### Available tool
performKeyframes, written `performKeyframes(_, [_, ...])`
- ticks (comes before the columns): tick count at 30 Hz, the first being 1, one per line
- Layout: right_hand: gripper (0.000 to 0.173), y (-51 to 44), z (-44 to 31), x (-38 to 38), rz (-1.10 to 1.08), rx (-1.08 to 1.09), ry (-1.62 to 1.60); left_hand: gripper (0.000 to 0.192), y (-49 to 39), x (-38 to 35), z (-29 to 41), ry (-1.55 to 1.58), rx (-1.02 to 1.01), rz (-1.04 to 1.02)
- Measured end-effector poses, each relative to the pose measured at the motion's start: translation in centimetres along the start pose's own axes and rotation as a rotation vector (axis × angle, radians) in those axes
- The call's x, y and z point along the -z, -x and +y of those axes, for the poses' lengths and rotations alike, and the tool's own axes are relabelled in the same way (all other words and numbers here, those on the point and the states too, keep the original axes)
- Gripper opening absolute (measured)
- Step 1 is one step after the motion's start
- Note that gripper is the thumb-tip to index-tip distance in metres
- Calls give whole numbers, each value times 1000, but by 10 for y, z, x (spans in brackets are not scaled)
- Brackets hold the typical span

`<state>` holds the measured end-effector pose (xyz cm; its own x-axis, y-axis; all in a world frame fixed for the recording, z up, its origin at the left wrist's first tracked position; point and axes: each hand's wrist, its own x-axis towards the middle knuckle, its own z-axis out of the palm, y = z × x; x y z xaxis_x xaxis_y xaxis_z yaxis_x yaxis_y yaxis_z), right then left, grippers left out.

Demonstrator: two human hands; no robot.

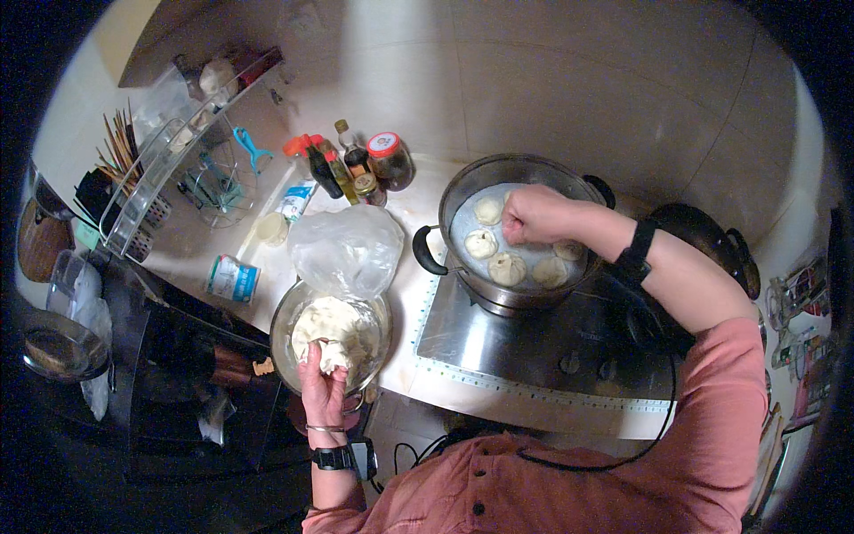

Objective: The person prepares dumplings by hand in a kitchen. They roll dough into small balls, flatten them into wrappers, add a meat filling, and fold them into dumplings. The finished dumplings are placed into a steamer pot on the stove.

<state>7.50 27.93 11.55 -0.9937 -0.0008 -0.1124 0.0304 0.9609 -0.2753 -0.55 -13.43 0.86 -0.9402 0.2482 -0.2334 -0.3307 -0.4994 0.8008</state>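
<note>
My left hand (323, 387) holds a piece of dough (331, 358) above a metal bowl (279, 360). More pale dough (323, 319) lies in that bowl, under the held piece. My right hand (534, 215) is over the steamer pot (510, 304), its fingers curled downward; whether they hold anything is hidden. Inside the pot, several pleated buns, one of them a bun (507, 269) near the front wall, rest on a pale liner (467, 200). The right hand partly covers another bun behind it.
The pot stands on a steel gas stove (494, 347). A plastic bag (347, 250) touches the bowl's back rim. Sauce bottles (323, 172) and a red-lidded jar (393, 167) stand by the wall. A dark wok (700, 233) is at right, a can (233, 278) at left.
</note>
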Motion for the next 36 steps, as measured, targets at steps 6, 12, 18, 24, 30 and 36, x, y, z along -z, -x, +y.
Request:
performKeyframes(6, [8, -7, -6, -21, -20, 76, 35, 27, 4, 5, -3, -36, 24, -29])
performKeyframes(12, [11, -14, -7, -36, -69, 135, 42, 28, 12, 0, -3, -55, 31, 4])
performKeyframes(18, [10, -17, -8, -41, -18, 91, 108, 29, 16, -5, -7, -54, 32, 45])
performKeyframes(24, [8, -15, -8, -37, -89, 78, 131, 29, 19, -9, -11, -41, 44, -18])
performKeyframes(30, [9, -16, -12, -39, -92, 40, 184, 26, 21, -15, -14, -10, 45, -85])
performKeyframes(36, [11, -11, -9, -24, -44, -36, -22, 25, 24, -15, -15, -45, 101, -90])
